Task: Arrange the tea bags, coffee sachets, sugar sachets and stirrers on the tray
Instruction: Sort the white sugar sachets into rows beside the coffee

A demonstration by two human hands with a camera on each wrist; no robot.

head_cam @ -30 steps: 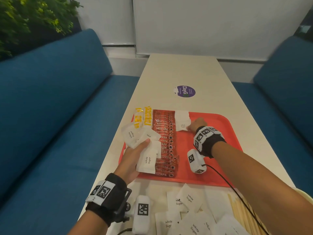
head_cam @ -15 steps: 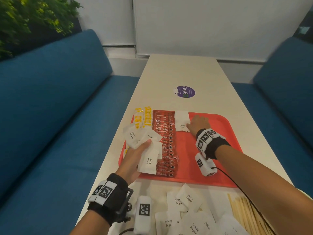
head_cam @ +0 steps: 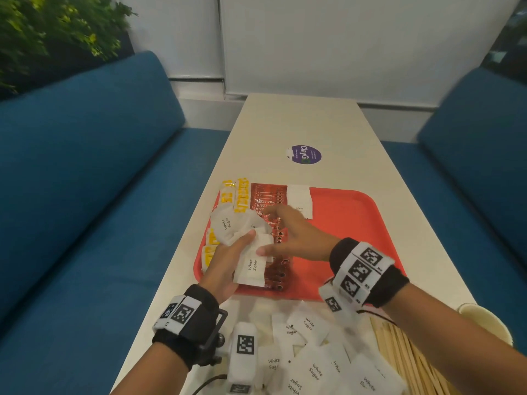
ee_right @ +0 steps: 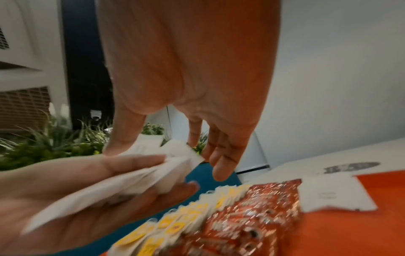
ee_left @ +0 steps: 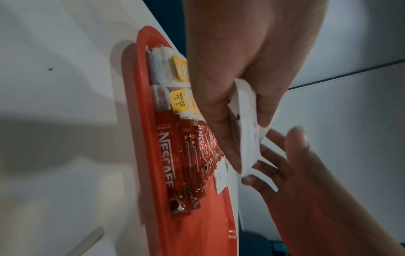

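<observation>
My left hand [head_cam: 228, 258] grips a fan of white sugar sachets [head_cam: 251, 266] above the left side of the red tray [head_cam: 356, 223]. My right hand [head_cam: 281, 232] reaches into that fan with straight fingers, thumb resting on one sachet [ee_right: 142, 178]. On the tray lie yellow-tagged tea bags [head_cam: 241, 195] along the left edge. Beside them is a row of red coffee sachets [head_cam: 266, 195], then a small stack of sugar sachets [head_cam: 299, 201] at the far side. Loose sugar sachets [head_cam: 308, 326] and wooden stirrers [head_cam: 399, 346] lie on the table in front of the tray.
A paper cup [head_cam: 484, 320] stands at the table's near right edge. A purple sticker [head_cam: 304, 155] is on the tabletop beyond the tray. Blue sofas [head_cam: 85, 195] flank the narrow table. The tray's right half is bare red plastic.
My right hand left the sugar stack at the tray's far side and swung left to the sachets in my left hand. My left hand stayed put.
</observation>
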